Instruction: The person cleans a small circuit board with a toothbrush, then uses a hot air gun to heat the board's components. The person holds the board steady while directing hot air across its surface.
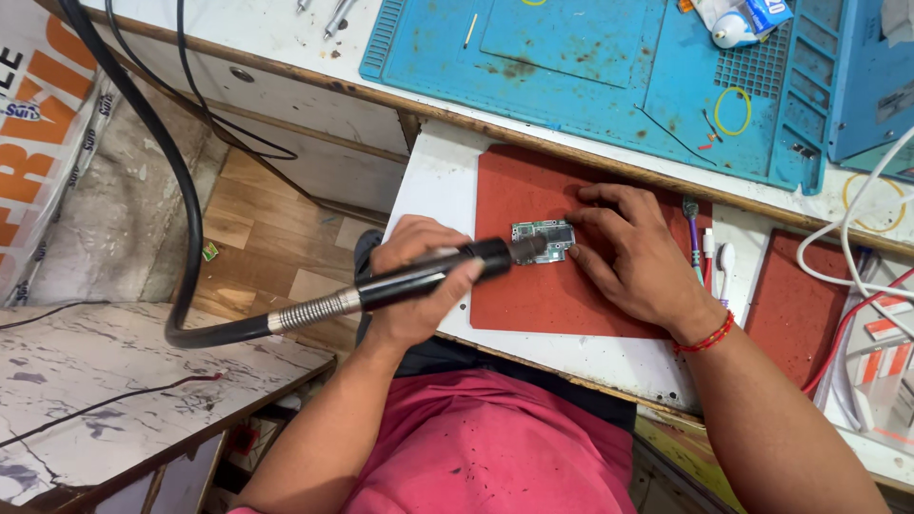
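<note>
The circuit board (pixel 543 242) looks light, thin, stiff and fragile, best held by its edges. It lies on the red mat (pixel 533 295). The right hand (pixel 633 252), at its 3 o'clock, rests fingers spread on its right edge. The left hand (pixel 414 286), at 8 o'clock, grips a black handpiece (pixel 428 276) whose tip meets the board.

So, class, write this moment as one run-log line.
left hand: grips black hot-air handpiece | nozzle: at circuit board | right hand: steadies board | surface: red mat
</note>
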